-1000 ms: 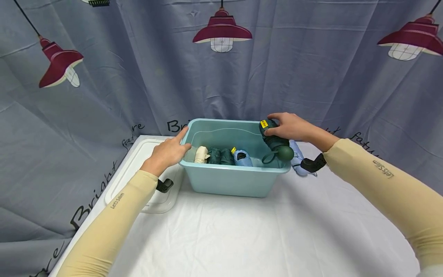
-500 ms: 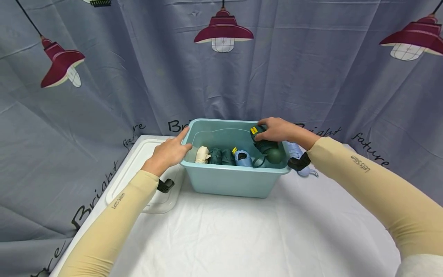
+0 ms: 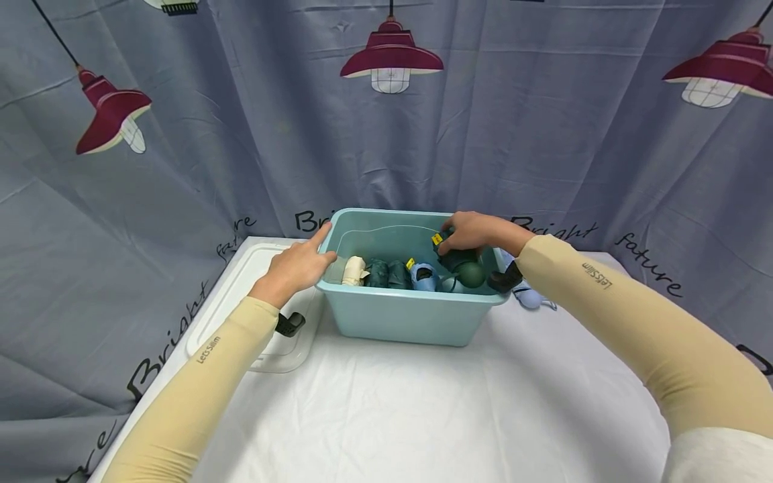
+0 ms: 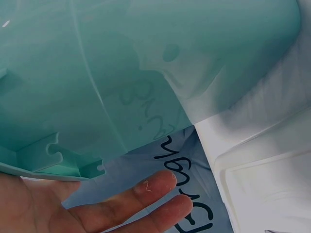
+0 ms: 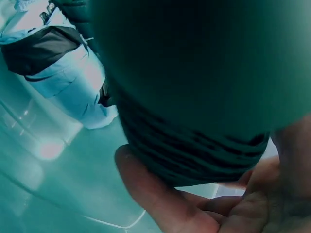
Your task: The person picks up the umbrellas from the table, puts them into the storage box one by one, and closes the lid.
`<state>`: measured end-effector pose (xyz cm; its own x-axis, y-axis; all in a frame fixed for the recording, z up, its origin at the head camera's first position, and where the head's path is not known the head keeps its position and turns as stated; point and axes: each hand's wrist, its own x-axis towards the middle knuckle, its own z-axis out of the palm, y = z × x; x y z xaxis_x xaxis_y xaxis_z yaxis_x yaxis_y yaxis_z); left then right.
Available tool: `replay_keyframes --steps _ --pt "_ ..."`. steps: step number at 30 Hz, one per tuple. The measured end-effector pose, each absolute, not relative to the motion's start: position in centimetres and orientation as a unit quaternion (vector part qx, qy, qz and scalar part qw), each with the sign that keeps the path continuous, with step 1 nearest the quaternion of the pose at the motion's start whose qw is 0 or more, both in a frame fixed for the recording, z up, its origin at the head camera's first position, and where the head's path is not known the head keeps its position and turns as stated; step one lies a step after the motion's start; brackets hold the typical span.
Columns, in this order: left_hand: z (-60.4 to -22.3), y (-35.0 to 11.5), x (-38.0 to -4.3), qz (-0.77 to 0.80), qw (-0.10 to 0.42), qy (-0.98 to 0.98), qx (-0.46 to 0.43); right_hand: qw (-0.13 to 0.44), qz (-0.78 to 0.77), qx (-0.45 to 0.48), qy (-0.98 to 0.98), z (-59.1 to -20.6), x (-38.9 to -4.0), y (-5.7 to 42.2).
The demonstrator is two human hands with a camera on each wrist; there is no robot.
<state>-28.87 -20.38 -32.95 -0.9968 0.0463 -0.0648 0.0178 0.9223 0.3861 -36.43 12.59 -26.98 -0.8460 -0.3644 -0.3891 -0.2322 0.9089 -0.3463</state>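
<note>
In the head view my right hand (image 3: 477, 231) reaches into the right end of a light teal storage bin (image 3: 407, 318). Its fingers and thumb grip a dark green folded umbrella (image 3: 470, 274) with a round handle end and a yellow tag. The right wrist view shows that handle (image 5: 194, 58) large and blurred, with fingertips (image 5: 133, 167) against the ribbed folds. My left hand (image 3: 292, 272) rests at the bin's left rim, its fingers (image 4: 155, 187) extended outside the wall. Inside stand a cream rolled umbrella (image 3: 353, 272), two dark green ones (image 3: 377, 274) and a light blue one (image 3: 423, 276).
A translucent white lid (image 3: 256, 258) lies on the white-covered table (image 3: 386, 402), left of the bin and partly under my left arm. Another light blue umbrella (image 3: 529, 298) lies right of the bin, partly hidden by my right wrist. A grey printed curtain (image 3: 386, 147) hangs behind.
My right hand has carried the dark green umbrella leftward and down from above the right rim into the bin. My left hand has stayed at the left rim.
</note>
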Motion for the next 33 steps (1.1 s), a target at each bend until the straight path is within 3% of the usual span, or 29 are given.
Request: replay_keyframes --steps 11,33 --pt "-32.8 -20.3 -28.8 0.2 0.036 0.979 0.017 0.259 -0.082 -0.174 0.947 -28.1 -37.9 10.8" --pt "-32.7 -20.4 -28.8 0.194 0.041 0.98 0.016 0.324 -0.004 -0.115 0.939 -31.7 -38.7 9.7"
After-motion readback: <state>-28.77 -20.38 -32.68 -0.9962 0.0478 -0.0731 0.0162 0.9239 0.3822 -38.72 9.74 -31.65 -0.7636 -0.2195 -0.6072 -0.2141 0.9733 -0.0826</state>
